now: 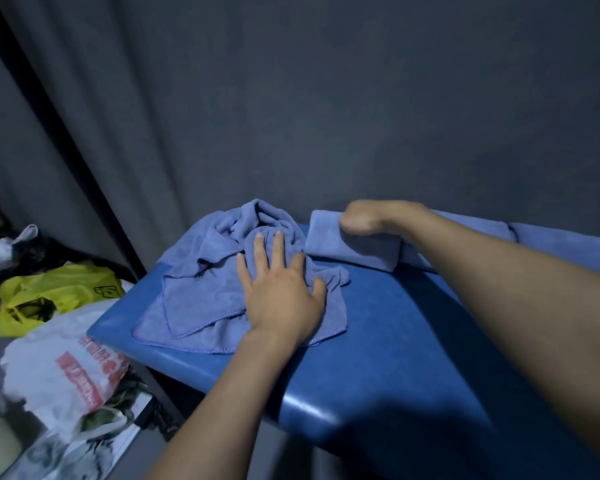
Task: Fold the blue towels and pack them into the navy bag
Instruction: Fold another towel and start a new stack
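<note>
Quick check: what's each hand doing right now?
Left hand: open, fingers spread flat on the crumpled blue towel.
Right hand: on the folded blue towel; fingers hidden, grip cannot be told.

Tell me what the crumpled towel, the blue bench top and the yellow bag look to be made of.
Crumpled towel: soft matte microfibre-like cloth, judging by its fuzzy nap, limp folds and stitched hem.
Bench top: probably vinyl or faux leather over padding; smooth, with glossy highlights on its rounded edge.
Yellow bag: thin plastic film, crinkled and slightly shiny.
</note>
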